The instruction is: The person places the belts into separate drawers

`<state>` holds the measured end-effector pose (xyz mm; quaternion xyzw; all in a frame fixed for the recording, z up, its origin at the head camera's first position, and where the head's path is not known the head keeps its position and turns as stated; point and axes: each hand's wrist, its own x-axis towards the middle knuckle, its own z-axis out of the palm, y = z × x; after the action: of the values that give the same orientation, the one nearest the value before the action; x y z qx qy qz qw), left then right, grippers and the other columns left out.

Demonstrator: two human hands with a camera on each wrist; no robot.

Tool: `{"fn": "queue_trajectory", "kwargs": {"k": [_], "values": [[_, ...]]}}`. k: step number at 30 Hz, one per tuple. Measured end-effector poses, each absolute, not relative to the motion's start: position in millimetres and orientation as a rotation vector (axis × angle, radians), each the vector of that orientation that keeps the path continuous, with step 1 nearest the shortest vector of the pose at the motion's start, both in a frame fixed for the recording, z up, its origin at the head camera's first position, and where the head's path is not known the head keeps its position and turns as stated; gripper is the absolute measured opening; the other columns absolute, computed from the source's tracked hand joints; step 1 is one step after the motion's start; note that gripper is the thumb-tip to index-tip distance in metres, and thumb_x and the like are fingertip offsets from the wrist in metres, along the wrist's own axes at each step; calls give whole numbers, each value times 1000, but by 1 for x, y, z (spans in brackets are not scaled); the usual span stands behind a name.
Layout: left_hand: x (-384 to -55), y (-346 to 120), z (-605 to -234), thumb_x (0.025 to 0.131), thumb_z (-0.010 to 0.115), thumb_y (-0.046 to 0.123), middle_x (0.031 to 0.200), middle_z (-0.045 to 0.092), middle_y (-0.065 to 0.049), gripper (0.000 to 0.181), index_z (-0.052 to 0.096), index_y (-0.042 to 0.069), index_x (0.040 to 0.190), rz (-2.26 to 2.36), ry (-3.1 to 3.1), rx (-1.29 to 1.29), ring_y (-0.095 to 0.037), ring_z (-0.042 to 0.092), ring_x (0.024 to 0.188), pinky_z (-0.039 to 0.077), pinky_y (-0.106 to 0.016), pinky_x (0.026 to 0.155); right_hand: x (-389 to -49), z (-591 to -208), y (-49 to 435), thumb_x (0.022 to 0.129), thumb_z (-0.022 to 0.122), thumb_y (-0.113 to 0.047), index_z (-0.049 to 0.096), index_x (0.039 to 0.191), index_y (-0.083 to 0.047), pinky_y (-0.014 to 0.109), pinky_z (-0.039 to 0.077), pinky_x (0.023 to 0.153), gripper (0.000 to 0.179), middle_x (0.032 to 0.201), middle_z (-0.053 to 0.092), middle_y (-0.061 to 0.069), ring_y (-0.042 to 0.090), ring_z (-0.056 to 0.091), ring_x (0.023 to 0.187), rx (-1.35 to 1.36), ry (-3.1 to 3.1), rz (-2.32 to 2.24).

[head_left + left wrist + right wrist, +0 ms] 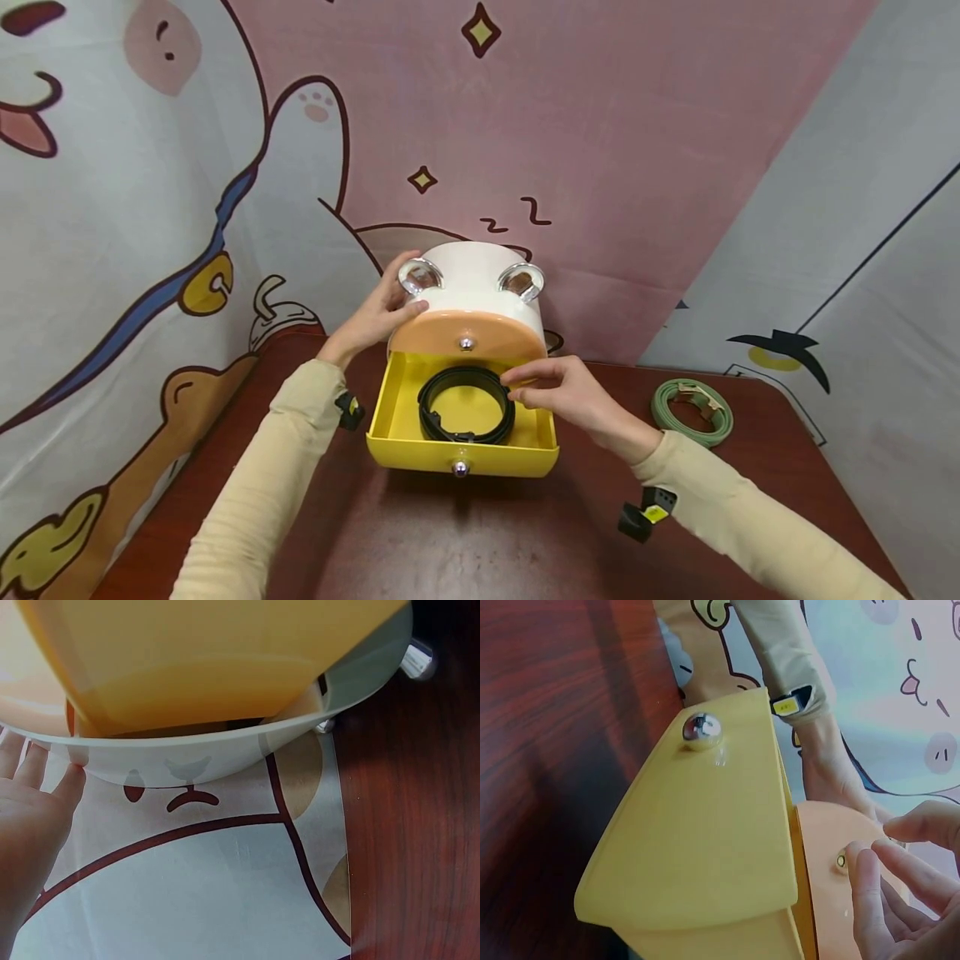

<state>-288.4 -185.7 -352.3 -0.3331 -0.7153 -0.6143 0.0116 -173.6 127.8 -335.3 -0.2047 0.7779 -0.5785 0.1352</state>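
Observation:
A small white drawer cabinet [477,271] with two shiny round eye-like pieces stands on the table. Its upper drawer front is orange [435,333] and closed; its yellow lower drawer [462,458] is pulled out. Inside lies a coiled black belt [504,421]. My left hand [375,317] rests against the cabinet's left side, thumb toward the front; the left wrist view shows extended fingers [71,787] touching the white wall. Over the drawer's right side hovers my right hand [566,387], its fingertips close to the belt. The right wrist view shows those fingers loosely bent, holding nothing.
A coiled green belt [663,408] with a metal buckle lies on the reddish-brown table [517,542], to the right. Cloth with cartoon drawings [637,125] hangs close behind the cabinet and along both sides.

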Motion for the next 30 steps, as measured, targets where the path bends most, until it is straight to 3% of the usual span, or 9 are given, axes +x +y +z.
{"fn": "queue_trajectory", "kwargs": {"k": [7, 14, 20, 30], "values": [[-288, -186, -352, 95, 54, -6, 130, 50, -25, 74, 11, 13, 152, -1901, -2244, -1026, -24, 59, 100, 50, -31, 80, -165, -331, 123, 87, 64, -4, 69, 112, 6, 31, 51, 80, 27, 109, 67, 20, 34, 66, 97, -641, 2206, -1654], [-287, -186, -351, 96, 54, -5, 129, 50, -26, 75, 11, 18, 153, -1890, -2252, -1023, -22, 59, 97, 50, -31, 77, -156, -335, 116, 86, 64, -3, 69, 110, 6, 32, 53, 77, 26, 99, 70, 13, 42, 65, 91, -702, 2145, -1646], [-286, -186, -351, 96, 54, -5, 130, 51, -26, 74, 11, 15, 152, -1897, -2248, -1024, -23, 59, 99, 50, -31, 79, -148, -338, 110, 86, 62, -2, 68, 110, 7, 32, 54, 75, 27, 96, 70, 17, 40, 65, 88, -704, 2081, -1645], [-286, -186, -352, 96, 55, -3, 125, 54, -21, 74, 13, 18, 153, -1856, -2273, -1005, -23, 58, 91, 47, -29, 73, -136, -345, 104, 86, 65, -1, 68, 110, 8, 29, 53, 69, 26, 108, 67, 22, 21, 69, 84, -756, 2009, -1650]]}}
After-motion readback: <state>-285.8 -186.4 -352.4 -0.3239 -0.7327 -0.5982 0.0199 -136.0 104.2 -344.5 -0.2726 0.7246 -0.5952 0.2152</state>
